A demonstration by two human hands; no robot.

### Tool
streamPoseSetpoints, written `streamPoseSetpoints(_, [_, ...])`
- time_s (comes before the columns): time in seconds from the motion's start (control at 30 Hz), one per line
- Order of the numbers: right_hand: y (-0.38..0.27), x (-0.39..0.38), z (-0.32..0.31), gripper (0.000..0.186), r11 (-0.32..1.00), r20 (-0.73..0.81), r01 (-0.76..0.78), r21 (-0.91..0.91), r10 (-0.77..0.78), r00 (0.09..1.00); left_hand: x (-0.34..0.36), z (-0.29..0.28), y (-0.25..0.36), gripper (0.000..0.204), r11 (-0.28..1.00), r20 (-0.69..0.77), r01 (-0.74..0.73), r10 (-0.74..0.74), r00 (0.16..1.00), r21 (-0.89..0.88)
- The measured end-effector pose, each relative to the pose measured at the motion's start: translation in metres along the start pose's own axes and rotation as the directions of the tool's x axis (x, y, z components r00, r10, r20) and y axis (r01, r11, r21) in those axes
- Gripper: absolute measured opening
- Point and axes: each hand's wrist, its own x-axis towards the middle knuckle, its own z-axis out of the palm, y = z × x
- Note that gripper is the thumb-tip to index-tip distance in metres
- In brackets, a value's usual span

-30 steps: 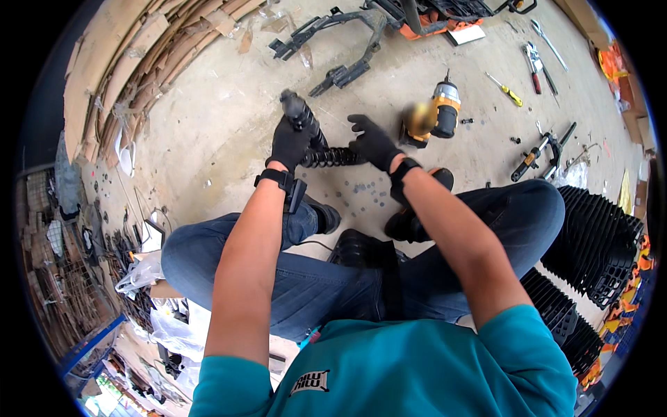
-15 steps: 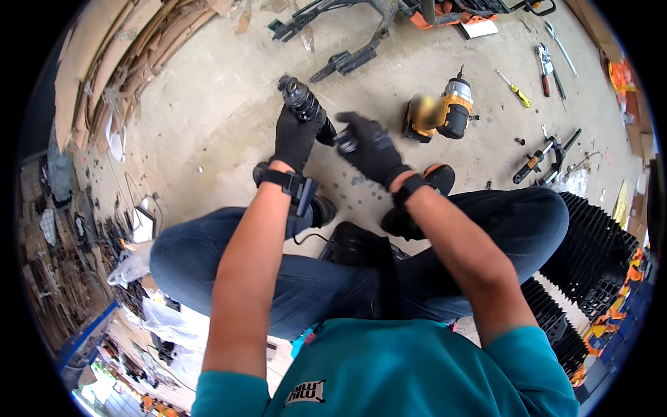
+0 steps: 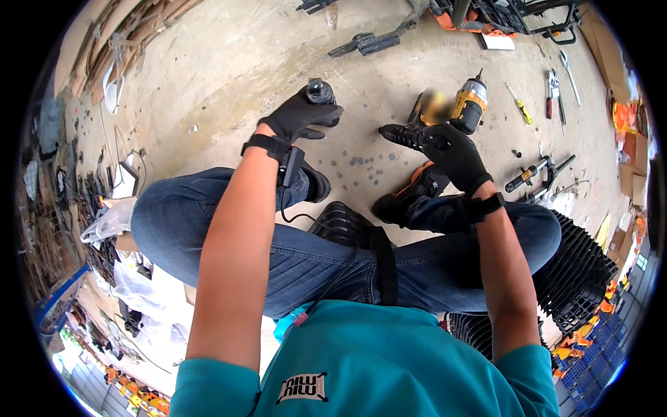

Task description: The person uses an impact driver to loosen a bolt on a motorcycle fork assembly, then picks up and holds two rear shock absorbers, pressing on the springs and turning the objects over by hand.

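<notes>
My left hand (image 3: 299, 115), in a black glove, is closed around a black cylindrical part (image 3: 319, 90). Its rounded end points up toward me, and it resembles a small shock absorber seen nearly end-on; the rest is hidden by the hand. Off to the right, my gloved right hand (image 3: 455, 154) grips a slim black ribbed piece (image 3: 403, 136) that sticks out leftward from the fingers. The two hands are well apart above the concrete floor. Just beyond the right hand stands a yellow and black cordless driver (image 3: 470, 104), partly blurred.
On the right lie a yellow screwdriver (image 3: 520, 105), pliers (image 3: 551, 94), a long wrench (image 3: 570, 76) and a black rod-like assembly (image 3: 531, 176). A black frame part (image 3: 379, 43) lies ahead. Cardboard (image 3: 125, 42) is stacked far left; black ribbed crates (image 3: 577, 278) stand right of my knee.
My right hand has moved right, away from the left, with the ribbed piece now showing in it. The left hand's part has tipped from a side view to nearly end-on.
</notes>
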Motion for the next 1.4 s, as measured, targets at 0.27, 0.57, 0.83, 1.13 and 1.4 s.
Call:
streamPoseSetpoints(0.27, [0.023, -0.008, -0.015, 0.036, 0.829, 0.191, -0.415, 0.375, 0.369, 0.91, -0.032, -0.016, -0.003, 0.078, 0.984, 0.109, 0.098, -0.082, 0.991, -0.15])
streamPoseSetpoints(0.57, [0.008, -0.006, -0.009, 0.036, 0.971, 0.147, -0.108, -0.213, 0.141, 0.979, -0.013, 0.003, 0.011, 0.075, 0.984, -0.112, -0.17, 0.175, 0.978, 0.054])
streamPoseSetpoints(0.83, [-0.033, -0.01, -0.003, 0.029, 0.869, 0.216, -0.17, -0.464, 0.298, 0.93, -0.011, -0.016, 0.045, 0.052, 0.893, -0.017, -0.141, 0.164, 0.986, 0.427])
streamPoseSetpoints(1.13, [-0.035, -0.002, 0.005, 0.024, 0.862, 0.192, -0.212, -0.461, 0.33, 0.924, -0.014, 0.005, 0.075, 0.059, 0.86, 0.033, 0.059, -0.087, 0.996, 0.507])
streamPoseSetpoints(1.4, [-0.021, -0.007, 0.011, 0.027, 0.861, 0.089, -0.187, -0.473, 0.257, 0.962, -0.026, -0.004, 0.051, 0.032, 0.942, -0.019, 0.087, -0.086, 0.996, 0.325])
